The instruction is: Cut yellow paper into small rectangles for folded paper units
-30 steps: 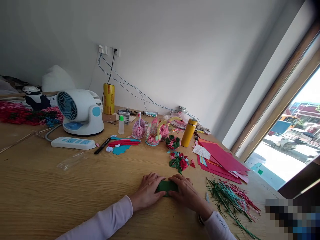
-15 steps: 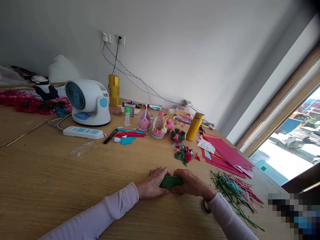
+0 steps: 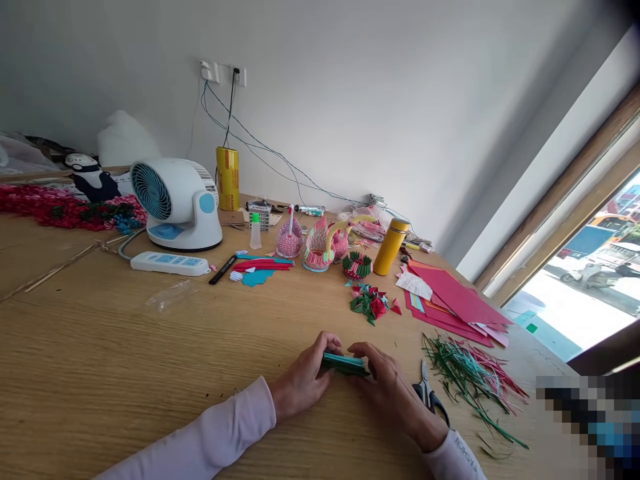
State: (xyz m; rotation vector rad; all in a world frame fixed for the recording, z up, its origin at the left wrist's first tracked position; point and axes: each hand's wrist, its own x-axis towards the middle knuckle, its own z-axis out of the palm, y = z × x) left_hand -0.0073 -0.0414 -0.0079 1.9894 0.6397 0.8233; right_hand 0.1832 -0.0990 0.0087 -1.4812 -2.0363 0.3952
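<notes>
A folded stack of green paper [image 3: 345, 363] stands on edge on the wooden table [image 3: 125, 353], pinched between both of my hands. My left hand [image 3: 305, 380] grips its left end with curled fingers. My right hand [image 3: 390, 390] holds its right end, fingers closed over the top. A pair of scissors [image 3: 429, 397] lies just right of my right wrist. A small pile of folded green and red paper triangles [image 3: 369, 303] sits a little beyond my hands.
Red paper sheets [image 3: 453, 303] and a heap of green and pink paper trimmings [image 3: 467, 380] lie to the right. Further back stand paper swans [image 3: 320, 243], a yellow flask [image 3: 390, 247], a white fan [image 3: 175, 203], a power strip [image 3: 170, 264] and a glue bottle [image 3: 255, 232].
The green paper went from lying flat under my hands to being lifted and held on edge as a thin stack. My right arm shifted, uncovering the scissors.
</notes>
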